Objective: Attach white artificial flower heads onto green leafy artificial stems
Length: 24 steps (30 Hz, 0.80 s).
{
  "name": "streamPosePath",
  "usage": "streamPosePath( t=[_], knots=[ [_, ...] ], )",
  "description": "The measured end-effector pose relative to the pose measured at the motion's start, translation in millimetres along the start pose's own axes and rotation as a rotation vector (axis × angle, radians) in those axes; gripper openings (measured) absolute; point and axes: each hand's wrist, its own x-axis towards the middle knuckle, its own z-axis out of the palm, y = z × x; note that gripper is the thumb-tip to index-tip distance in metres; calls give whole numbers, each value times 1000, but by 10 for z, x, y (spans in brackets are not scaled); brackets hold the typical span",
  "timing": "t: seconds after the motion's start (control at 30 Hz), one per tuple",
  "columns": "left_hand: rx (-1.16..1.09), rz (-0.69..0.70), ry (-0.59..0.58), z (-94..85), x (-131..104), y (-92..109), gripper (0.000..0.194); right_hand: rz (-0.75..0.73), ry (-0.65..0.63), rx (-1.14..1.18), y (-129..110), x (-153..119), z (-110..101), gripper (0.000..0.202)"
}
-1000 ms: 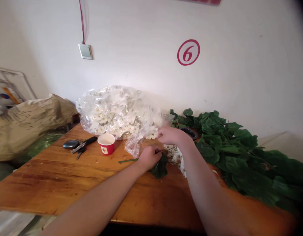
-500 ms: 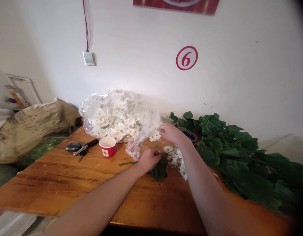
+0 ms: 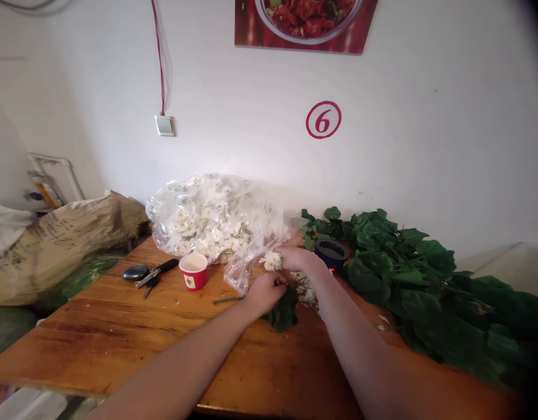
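My left hand point(image 3: 267, 293) is closed around a green artificial stem point(image 3: 228, 300), whose cut end points left. A dark green leaf point(image 3: 282, 312) hangs from it below my fingers. Just above, my right hand point(image 3: 295, 258) pinches a white artificial flower point(image 3: 272, 261) with a yellow centre, close to my left fingertips. More white flowers point(image 3: 307, 289) lie on the table, partly hidden under my right forearm. Behind my hands rests a clear plastic bag point(image 3: 216, 216) full of white flowers.
A red paper cup point(image 3: 193, 273), keys with a nail clipper point(image 3: 147, 277) and a black oval object point(image 3: 136, 272) sit left on the wooden table point(image 3: 120, 332). Green leaf sprays point(image 3: 408, 274) cover the right side, beside a dark round dish-like object point(image 3: 332, 252). A wall stands behind.
My right hand has come down toward my left hand, bringing the white flower with it. My left hand keeps its hold on the stem. The camera view has tilted up slightly.
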Motion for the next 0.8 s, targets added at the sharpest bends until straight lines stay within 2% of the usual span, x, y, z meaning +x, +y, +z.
streamPosePath(
  t=[0.1,0.23,0.33,0.47,0.57,0.67,0.8],
  knots=[
    [-8,-16,3,-1,2,-1,15,45,34,-17,-15,1,-18,25],
    [-60,-46,-8,2,11,-10,17,77,109,-27,-22,-127,-230,15],
    [-181,-69,-2,6,21,-15,19,67,127,57,-41,-317,-454,23],
    [-358,-111,-3,4,24,7,21,59,15,275,-90,-532,-634,29],
    [-478,-154,-39,-21,19,50,29,65,-34,265,-133,-558,-627,22],
    [-602,-164,-77,-65,19,98,37,46,-23,164,-161,-503,-563,2],
    [-715,-84,-72,-104,38,123,50,-30,-53,149,-135,-426,-497,19]
  ],
)
